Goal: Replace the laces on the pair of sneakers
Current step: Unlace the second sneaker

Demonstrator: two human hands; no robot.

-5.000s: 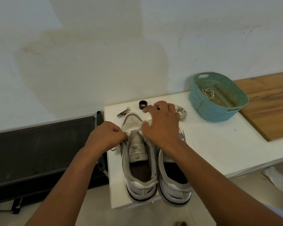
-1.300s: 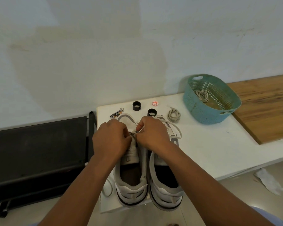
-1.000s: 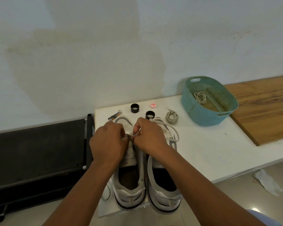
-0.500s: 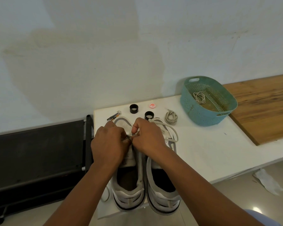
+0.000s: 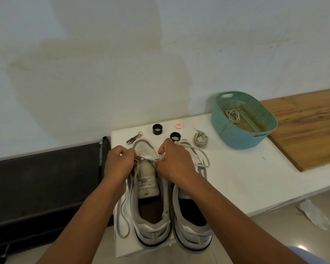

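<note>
Two white and grey sneakers stand side by side on the white table (image 5: pixel 236 180), toes away from me. Over the left sneaker (image 5: pixel 151 208) my left hand (image 5: pixel 120 161) and my right hand (image 5: pixel 173 161) each pinch one end of a pale lace (image 5: pixel 149 159) stretched across its lowest eyelets. The lace's left tail loops down beside the shoe and over the table's front edge. The right sneaker (image 5: pixel 192 221) is partly under my right forearm. A coiled spare lace (image 5: pixel 200 139) lies behind it.
A teal perforated basket (image 5: pixel 227 128) at the back right holds another coiled lace (image 5: pixel 233 116). Two black rings (image 5: pixel 157 129), a red and white cap (image 5: pixel 178 125) and a small metal tool (image 5: pixel 134 138) lie at the back. A wooden board (image 5: pixel 311 126) lies right, a black bench left.
My hands have drawn apart a little, so the lace now shows taut between them above the left sneaker's tongue. The sneakers have stayed in place.
</note>
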